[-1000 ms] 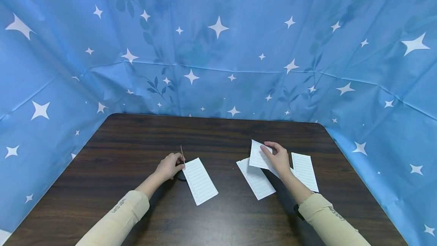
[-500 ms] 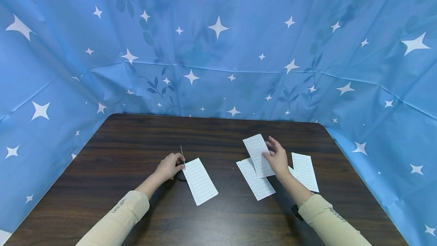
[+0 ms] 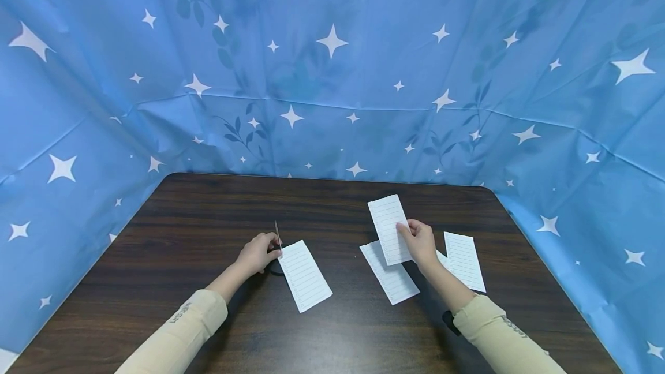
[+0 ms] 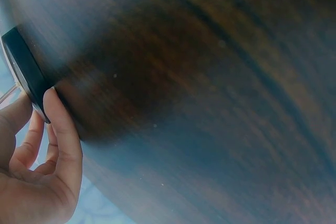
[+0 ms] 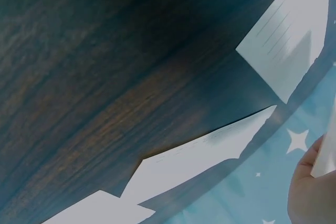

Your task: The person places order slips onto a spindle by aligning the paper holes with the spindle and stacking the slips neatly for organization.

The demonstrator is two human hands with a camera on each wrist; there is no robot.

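My left hand (image 3: 256, 254) grips the dark round base (image 4: 27, 69) of a bill spike, whose thin metal rod (image 3: 277, 235) points up. A lined paper sheet (image 3: 305, 277) has its upper left corner at the rod's foot and slants toward me over the base. On the right, my right hand (image 3: 422, 242) pinches another lined sheet (image 3: 389, 228) by its right edge, thumb on top. That sheet overlaps a lower sheet (image 3: 396, 284) on the table. In the right wrist view only part of the hand (image 5: 307, 192) and of its sheet (image 5: 328, 153) shows.
Beside the right forearm lies one more lined sheet (image 3: 464, 261), with a bit of another (image 3: 443, 260) showing between it and the wrist. The dark wooden table (image 3: 332, 339) ends at a blue star-patterned curtain (image 3: 332, 91).
The right hand has lifted and turned its sheet, which now stands farther back and more upright over the lower one. The right fingers have closed in on it. The left hand keeps still.
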